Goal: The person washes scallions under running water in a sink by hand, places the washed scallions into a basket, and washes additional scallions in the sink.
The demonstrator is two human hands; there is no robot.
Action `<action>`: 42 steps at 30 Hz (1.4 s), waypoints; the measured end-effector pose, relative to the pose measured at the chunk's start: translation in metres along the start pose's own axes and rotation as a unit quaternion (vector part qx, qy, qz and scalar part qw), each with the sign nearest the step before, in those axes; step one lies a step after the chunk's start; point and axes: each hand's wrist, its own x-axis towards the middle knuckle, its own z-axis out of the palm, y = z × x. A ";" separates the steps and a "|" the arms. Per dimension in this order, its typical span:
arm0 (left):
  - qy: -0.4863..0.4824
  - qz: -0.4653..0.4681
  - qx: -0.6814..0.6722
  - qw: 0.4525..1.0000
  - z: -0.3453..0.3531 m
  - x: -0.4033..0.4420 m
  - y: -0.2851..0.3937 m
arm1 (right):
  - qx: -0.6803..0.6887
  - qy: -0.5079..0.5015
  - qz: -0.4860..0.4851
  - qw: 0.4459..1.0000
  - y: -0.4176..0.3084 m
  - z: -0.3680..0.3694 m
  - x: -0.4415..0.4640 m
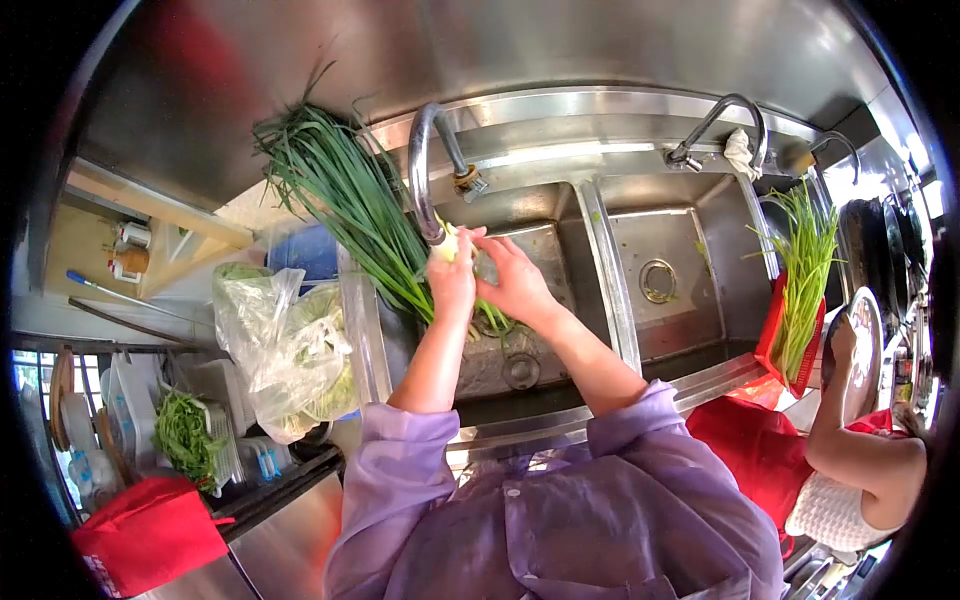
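Observation:
My left hand (453, 285) is under the tip of the tall faucet (418, 160) at the left basin. Its fingers are closed around a pale yellow-white vegetable piece (446, 243); its exact kind does not show. Close beside it, my right hand (520, 285) has its thumb apart and fingers stretched toward the left fingertips, touching or nearly touching them. A large bunch of long green leafy stalks (345, 195) slants over the basin's left side, its lower ends beneath and behind my hands. More green stalk ends (492, 317) show below my wrists in the left basin (540, 250).
A second steel basin (660, 240) lies to the right, with a red basket (778, 335) of thin green stalks (800, 270) beyond it. Bagged greens (285, 350) sit left. At far right, another person's arm (850, 420) holds a round metal lid or pan (862, 350).

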 end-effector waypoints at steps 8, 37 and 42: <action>0.171 0.016 -0.114 0.978 -0.036 0.016 0.045 | 0.147 -0.022 -0.061 0.987 -0.020 0.047 0.044; -0.233 0.261 0.139 0.927 -0.005 -0.111 0.093 | 0.211 -0.098 0.290 0.928 -0.018 -0.048 -0.070; -0.452 0.473 0.277 0.703 0.052 -0.135 0.078 | 0.560 -0.150 0.219 0.785 -0.018 -0.098 -0.151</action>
